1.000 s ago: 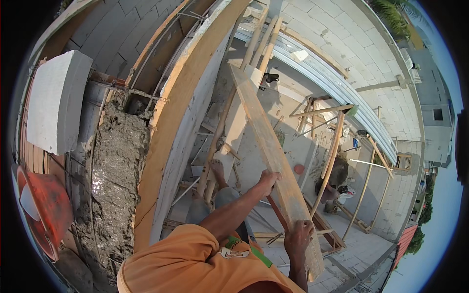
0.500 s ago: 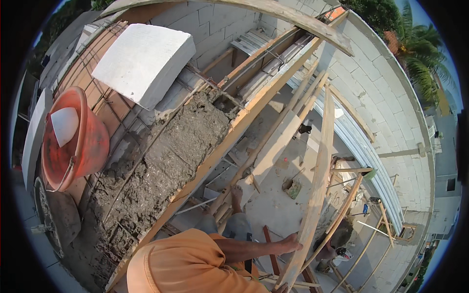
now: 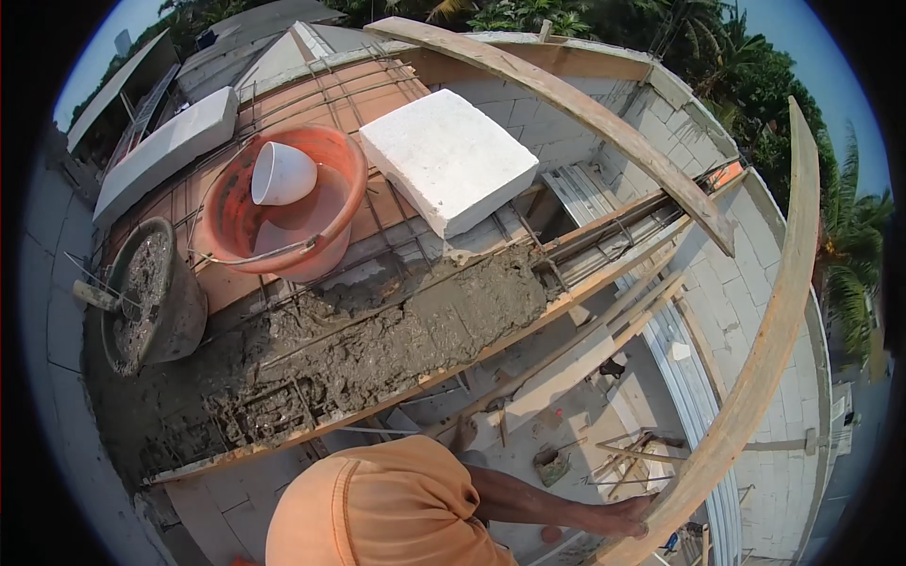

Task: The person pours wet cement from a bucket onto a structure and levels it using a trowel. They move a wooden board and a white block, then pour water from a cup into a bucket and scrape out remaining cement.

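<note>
My left arm, in an orange sleeve, reaches across to the right. At its end my left hand (image 3: 623, 517) is closed on the edge of a long wooden plank (image 3: 760, 377), its fingers partly hidden. The plank rises from the lower edge along the right side; the fisheye bends it. My right hand is out of view. To the left of the plank, wet grey concrete (image 3: 444, 311) lies in a timber-edged form with rebar showing through. Beside it stand an orange bucket (image 3: 326, 250) of water with a white plastic scoop (image 3: 286, 176), and a dark bucket (image 3: 184, 325) holding mortar.
A white block (image 3: 448, 160) rests on rebar beyond the concrete, and another white block (image 3: 170, 156) lies at far left. A second board (image 3: 566, 90) spans the top. Below the form's edge is a drop to a lower floor with lumber and metal channels (image 3: 694, 377).
The plank has swung up and to the right, my left hand moving with it. My right hand, on the plank's near end before, has left the view. The whole view has turned leftward.
</note>
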Demonstrator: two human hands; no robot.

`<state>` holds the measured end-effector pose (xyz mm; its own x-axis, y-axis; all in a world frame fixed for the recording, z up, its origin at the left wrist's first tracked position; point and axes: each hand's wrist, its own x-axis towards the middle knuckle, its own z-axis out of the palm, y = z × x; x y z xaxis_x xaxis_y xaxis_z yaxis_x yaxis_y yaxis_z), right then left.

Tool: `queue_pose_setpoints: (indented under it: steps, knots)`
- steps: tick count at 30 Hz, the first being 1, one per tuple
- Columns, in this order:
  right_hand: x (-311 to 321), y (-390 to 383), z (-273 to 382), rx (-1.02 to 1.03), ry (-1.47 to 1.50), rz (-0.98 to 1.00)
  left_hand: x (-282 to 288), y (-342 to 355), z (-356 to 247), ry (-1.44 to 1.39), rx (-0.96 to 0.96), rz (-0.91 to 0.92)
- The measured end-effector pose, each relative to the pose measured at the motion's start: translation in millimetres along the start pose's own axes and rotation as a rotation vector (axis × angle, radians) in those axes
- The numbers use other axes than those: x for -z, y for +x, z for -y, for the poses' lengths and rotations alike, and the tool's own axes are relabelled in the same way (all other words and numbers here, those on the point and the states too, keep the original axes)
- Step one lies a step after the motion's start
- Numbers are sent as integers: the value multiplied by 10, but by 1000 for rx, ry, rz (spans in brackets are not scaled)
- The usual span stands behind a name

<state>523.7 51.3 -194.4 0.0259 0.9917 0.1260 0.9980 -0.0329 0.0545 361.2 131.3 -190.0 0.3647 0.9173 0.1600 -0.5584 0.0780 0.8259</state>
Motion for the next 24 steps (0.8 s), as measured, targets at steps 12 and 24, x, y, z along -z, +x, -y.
queue_pose_setpoints:
  steps: [12,24]
  knots:
    - [838,2332,1419,611,136,-366,1922,767,-2291,121,-717,-603]
    - [1541,4416,4237,1223,175,-513,3848,484,-3869,-176,-1153,-925]
